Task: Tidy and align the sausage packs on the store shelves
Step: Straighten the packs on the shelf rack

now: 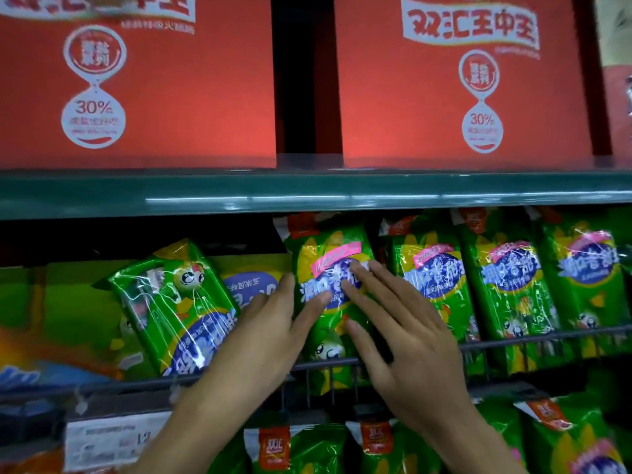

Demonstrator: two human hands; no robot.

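- Left hand (pixel 266 331) and right hand (pixel 402 336): fingers straight, pressed flat on upright green sausage pack (pixel 330 248).
- Pack stands behind wire shelf rail (pixel 513 343), middle shelf.
- Neighbouring pack (pixel 171 302) leans tilted, left.

Left hand (pixel 273 331) flat; right hand (pixel 398 331) flat, fingers extended

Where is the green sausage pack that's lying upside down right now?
The upside-down green pack leans tilted on the middle shelf, left of centre, behind the wire rail, just left of the left hand and the upright pack both hands press.
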